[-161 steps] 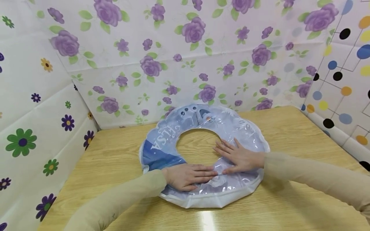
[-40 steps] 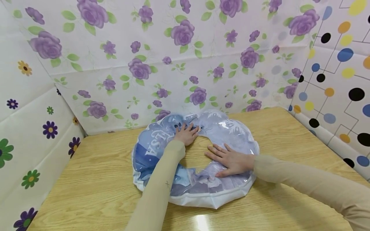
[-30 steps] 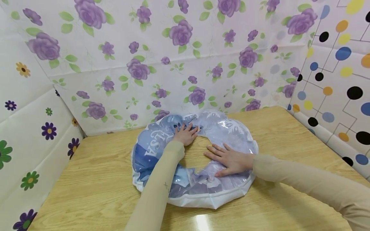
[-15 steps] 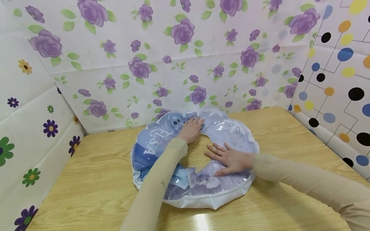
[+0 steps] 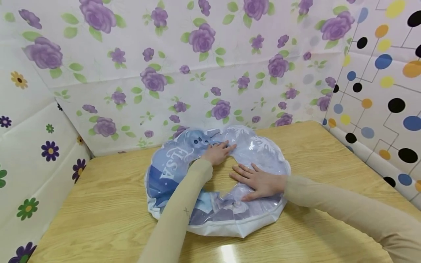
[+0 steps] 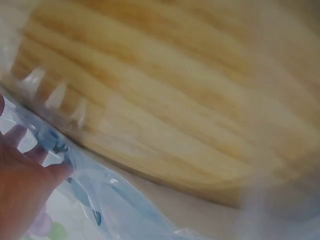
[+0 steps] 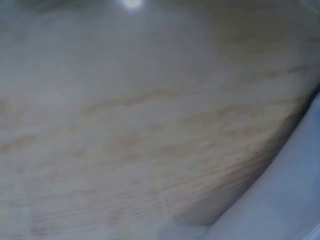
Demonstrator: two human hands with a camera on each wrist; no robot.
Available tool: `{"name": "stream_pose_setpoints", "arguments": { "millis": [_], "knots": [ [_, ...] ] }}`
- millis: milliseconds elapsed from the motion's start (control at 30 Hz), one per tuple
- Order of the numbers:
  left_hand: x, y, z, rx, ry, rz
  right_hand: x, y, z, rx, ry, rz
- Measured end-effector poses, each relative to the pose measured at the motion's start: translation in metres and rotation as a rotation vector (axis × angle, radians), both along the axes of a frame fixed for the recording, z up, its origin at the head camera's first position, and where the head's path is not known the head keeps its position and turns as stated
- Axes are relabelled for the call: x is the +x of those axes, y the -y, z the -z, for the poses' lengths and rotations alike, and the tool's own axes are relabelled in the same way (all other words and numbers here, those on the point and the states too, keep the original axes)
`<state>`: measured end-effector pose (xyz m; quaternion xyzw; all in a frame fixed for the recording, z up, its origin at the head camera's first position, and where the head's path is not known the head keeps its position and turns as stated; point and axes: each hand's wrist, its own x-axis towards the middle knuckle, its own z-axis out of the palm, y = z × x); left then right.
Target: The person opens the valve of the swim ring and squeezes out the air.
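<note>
A swim ring (image 5: 171, 166) of clear and white plastic, printed in blue and lilac with the letters ELSA, lies soft and wrinkled on the wooden table. At the far inner edge of its hole, my left hand (image 5: 217, 153) rests on the plastic with extended fingers. In the left wrist view, that hand (image 6: 22, 177) shows its fingers spread against the plastic. My right hand (image 5: 261, 182) lies spread on the right inner part, fingertips reaching over the hole. The right wrist view shows the ring's pale side (image 7: 280, 190) but no hand.
The wooden table (image 5: 108, 197) shows all round the ring. A rose-patterned sheet (image 5: 197, 73) stands close behind the ring. Flower-print (image 5: 19, 131) and dotted (image 5: 378, 109) sheets bound the left and right.
My left hand has moved from the ring's near side to its far inner edge, shifting slightly there lately. The near part has become more rumpled. My right hand stays on the right part.
</note>
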<state>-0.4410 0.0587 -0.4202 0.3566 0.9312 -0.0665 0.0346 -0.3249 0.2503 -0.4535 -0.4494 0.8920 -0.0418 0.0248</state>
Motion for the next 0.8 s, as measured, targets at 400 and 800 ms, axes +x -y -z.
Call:
{"name": "stream_pose_setpoints", "arguments": {
  "millis": [400, 800],
  "knots": [
    [0.000, 0.007, -0.014, 0.095, -0.021, -0.012, 0.001, -0.003, -0.011, -0.065, 0.077, 0.050],
    [0.012, 0.071, -0.052, 0.084, -0.051, -0.335, -0.019, 0.032, -0.055, -0.098, 0.004, 0.468]
  ]
}}
